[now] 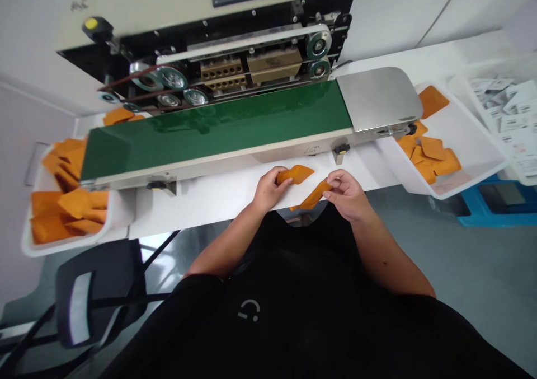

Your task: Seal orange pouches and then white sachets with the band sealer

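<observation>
My left hand (268,188) is closed on an orange pouch (298,173) at the white table's front edge. Just to its right, my right hand (347,194) pinches a second orange pouch (315,195), which tilts down to the left. Both hands sit in front of a sealing machine with a green conveyor belt (218,130). Nothing lies on the belt.
A white tray (478,166) at the right holds several orange pouches (432,156). Another white tray (67,244) at the left is piled with orange pouches (67,205). A bin of white packets (509,110) stands far right. A black chair (96,295) is lower left.
</observation>
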